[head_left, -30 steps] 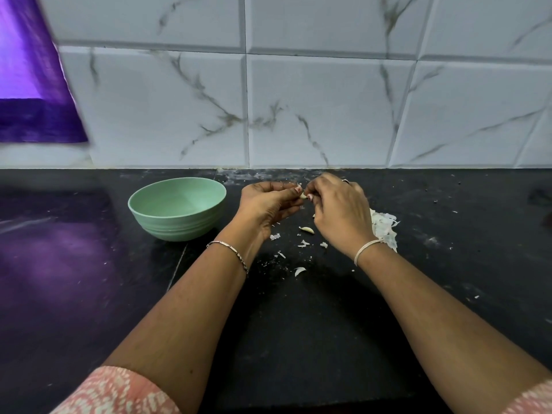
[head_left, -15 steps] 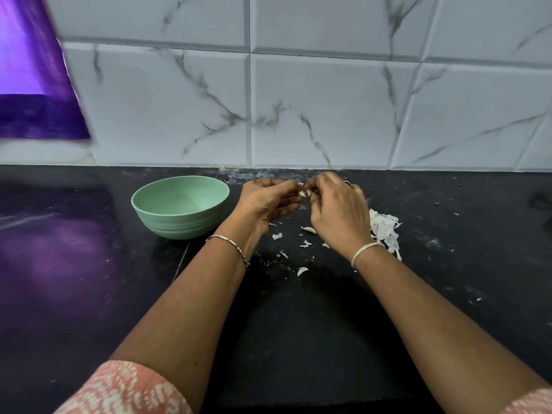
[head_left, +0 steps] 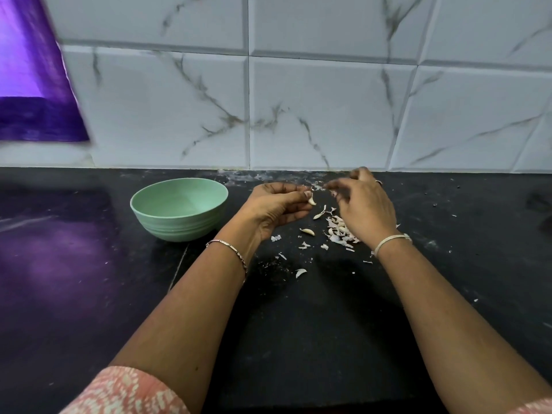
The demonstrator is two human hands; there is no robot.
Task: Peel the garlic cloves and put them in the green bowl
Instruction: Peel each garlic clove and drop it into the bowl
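Beside green bowl (head_left: 179, 224), left hand (head_left: 274, 208) pinching garlic clove (head_left: 311, 200), right hand (head_left: 366, 209) blurred, grasp unclear

Head-worn wide view, forward and down, seemingly close over the counter (head_left: 301, 339).

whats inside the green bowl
The bowl shows only bare green inner wall, nothing on it. Its near rim hides the lowest part, so something small could lie there unseen.

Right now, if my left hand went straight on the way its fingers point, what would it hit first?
Probably the right hand, whose fingers face the left hand and its garlic clove; depth is unclear.
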